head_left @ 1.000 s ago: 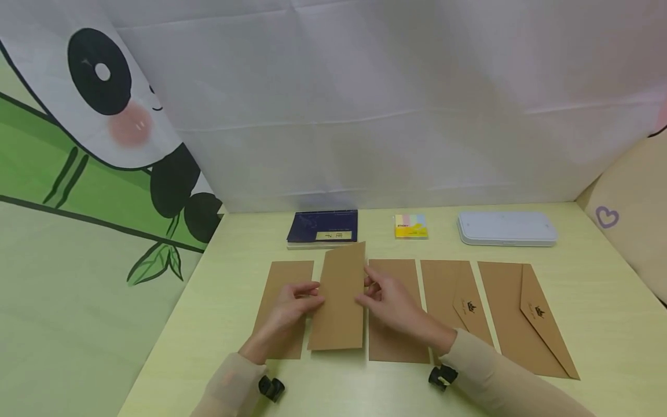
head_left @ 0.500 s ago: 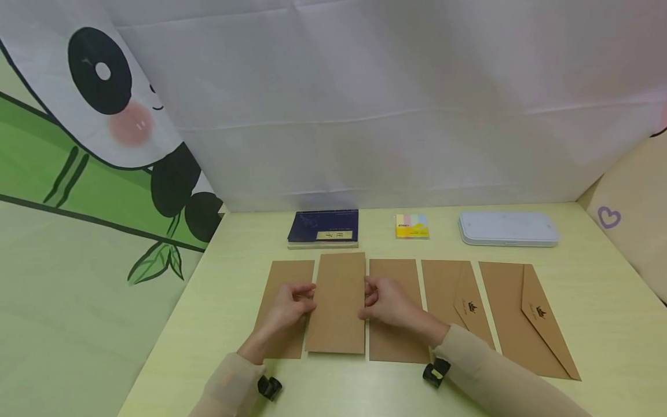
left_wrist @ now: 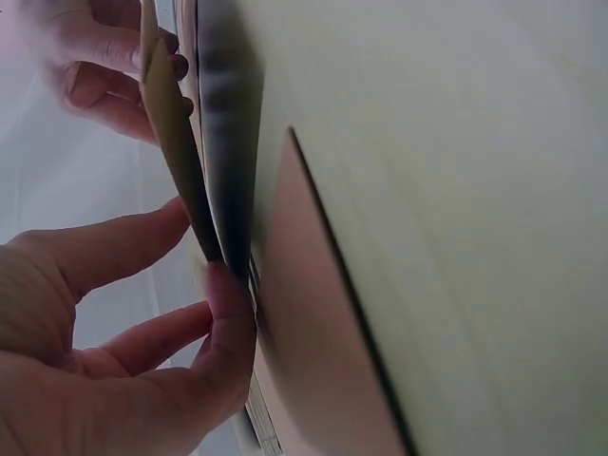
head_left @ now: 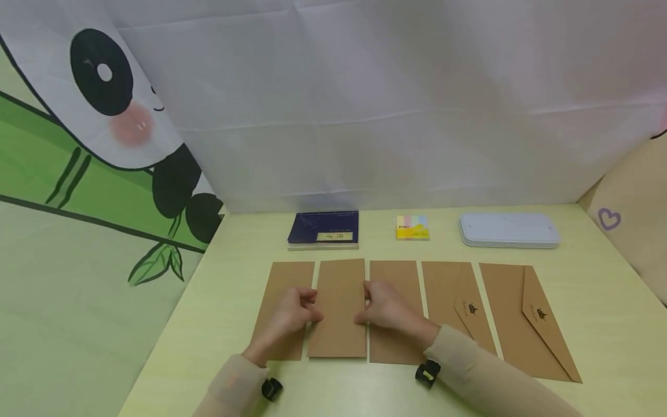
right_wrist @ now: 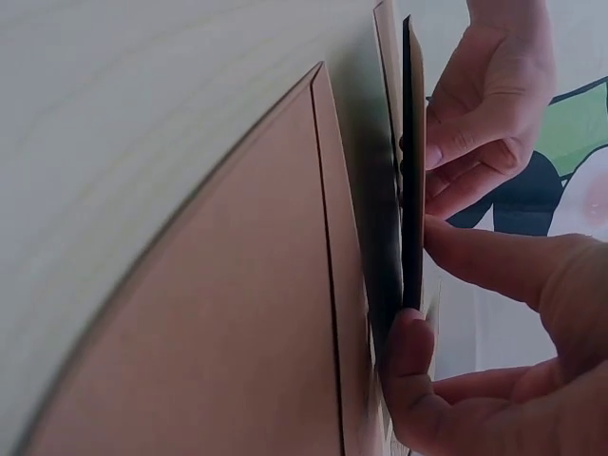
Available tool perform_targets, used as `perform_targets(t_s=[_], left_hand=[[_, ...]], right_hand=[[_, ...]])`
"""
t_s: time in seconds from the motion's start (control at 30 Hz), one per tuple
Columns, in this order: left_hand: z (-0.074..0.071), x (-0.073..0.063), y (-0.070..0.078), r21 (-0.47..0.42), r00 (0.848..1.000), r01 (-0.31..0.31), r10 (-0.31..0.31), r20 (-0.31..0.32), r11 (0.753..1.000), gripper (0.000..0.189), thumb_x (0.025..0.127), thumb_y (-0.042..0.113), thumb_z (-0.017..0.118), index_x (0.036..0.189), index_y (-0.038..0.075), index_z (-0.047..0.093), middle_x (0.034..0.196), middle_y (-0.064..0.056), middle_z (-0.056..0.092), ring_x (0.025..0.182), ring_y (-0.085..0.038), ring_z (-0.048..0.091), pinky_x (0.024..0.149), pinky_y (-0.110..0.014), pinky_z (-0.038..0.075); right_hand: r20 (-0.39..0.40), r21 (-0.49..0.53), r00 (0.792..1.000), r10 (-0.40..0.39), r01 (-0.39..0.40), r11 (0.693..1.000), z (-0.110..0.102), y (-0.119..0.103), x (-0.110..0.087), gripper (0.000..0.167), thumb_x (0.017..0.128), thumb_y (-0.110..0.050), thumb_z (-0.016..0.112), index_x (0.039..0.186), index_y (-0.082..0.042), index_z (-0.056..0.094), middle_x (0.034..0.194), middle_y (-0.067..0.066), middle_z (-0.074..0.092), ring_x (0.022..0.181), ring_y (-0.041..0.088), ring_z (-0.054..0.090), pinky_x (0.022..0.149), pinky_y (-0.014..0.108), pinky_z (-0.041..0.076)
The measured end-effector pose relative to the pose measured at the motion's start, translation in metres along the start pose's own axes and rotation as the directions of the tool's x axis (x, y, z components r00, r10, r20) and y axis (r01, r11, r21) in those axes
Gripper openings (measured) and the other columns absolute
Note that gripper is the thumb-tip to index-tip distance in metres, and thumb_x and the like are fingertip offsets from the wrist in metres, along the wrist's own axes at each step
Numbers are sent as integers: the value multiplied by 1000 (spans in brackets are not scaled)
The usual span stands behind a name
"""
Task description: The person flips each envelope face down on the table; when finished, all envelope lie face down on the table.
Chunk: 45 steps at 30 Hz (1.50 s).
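Note:
A plain brown paper envelope (head_left: pixel 337 310) is held by both hands just above the table, second from the left in a row of envelopes. My left hand (head_left: pixel 293 313) pinches its left edge, thumb on top and fingers beneath; the left wrist view shows this envelope (left_wrist: pixel 176 142) tilted over its own shadow. On the opposite edge, my right hand (head_left: pixel 391 306) pinches it the same way, seen close in the right wrist view with the envelope (right_wrist: pixel 415 171) edge-on. Under my left hand lies the leftmost envelope (head_left: pixel 283 278), and under my right hand another brown envelope (head_left: pixel 393 275).
To the right lie two envelopes with printed flaps, a nearer one (head_left: pixel 443 284) and the rightmost one (head_left: pixel 513 313). Behind the row are a dark blue book (head_left: pixel 318 227), a sticky-note pack (head_left: pixel 411 227) and a pale flat case (head_left: pixel 508 230). A white cloth (head_left: pixel 365 116) hangs at the back.
The held envelope, first tilted with its far end raised, has come down nearly level with the table. Both hands have lowered with it, keeping hold of its edges.

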<state>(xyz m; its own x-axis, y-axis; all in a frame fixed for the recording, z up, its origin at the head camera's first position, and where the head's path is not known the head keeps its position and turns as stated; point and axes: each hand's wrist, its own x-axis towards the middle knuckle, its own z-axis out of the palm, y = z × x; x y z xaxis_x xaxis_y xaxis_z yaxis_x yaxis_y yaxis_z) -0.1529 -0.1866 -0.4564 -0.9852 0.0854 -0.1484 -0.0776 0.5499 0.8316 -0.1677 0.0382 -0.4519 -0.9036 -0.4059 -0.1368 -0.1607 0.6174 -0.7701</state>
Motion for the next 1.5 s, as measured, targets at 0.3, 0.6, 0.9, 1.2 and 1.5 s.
perform_targets(t_s=[0.3,0.6,0.9,1.2,1.5], left_hand=[[2,0,3,186,999,-39,36,21,982,42,67,-3,80,106,-7,65,65,-3,54,58,-12,48,50,-26,41],[4,1,7,370,997,-71,65,29,926,29,68,9,85,88,-1,66,62,-1,45,60,-17,43,49,-28,35],[7,0,9,416,997,-80,65,50,906,28,67,9,84,72,2,57,62,-4,44,56,-18,42,48,-29,34],[5,-3,17,372,993,-117,97,72,921,32,70,12,83,68,5,52,60,-1,45,55,-15,43,45,-27,35],[12,-2,23,316,990,-141,123,75,938,66,72,20,84,125,-8,57,101,-15,65,82,-22,59,68,-35,50]], right_hand=[[-31,-72,999,37,-39,997,9,-5,3,39,64,-15,87,83,-1,56,75,5,52,64,20,47,55,31,41],[-41,-126,998,45,-50,991,10,-7,3,39,62,-13,87,76,-3,52,71,7,48,63,22,45,52,31,40],[-50,-148,998,36,-43,988,11,-6,3,40,61,-13,87,77,-2,52,74,8,48,66,23,45,57,32,41],[-56,-71,998,20,-24,997,5,-6,-1,38,62,-10,85,80,2,55,68,4,39,60,19,38,50,30,33],[-93,-98,995,-41,31,995,-8,-1,-10,51,63,-15,88,99,5,59,68,4,46,60,18,42,51,31,35]])
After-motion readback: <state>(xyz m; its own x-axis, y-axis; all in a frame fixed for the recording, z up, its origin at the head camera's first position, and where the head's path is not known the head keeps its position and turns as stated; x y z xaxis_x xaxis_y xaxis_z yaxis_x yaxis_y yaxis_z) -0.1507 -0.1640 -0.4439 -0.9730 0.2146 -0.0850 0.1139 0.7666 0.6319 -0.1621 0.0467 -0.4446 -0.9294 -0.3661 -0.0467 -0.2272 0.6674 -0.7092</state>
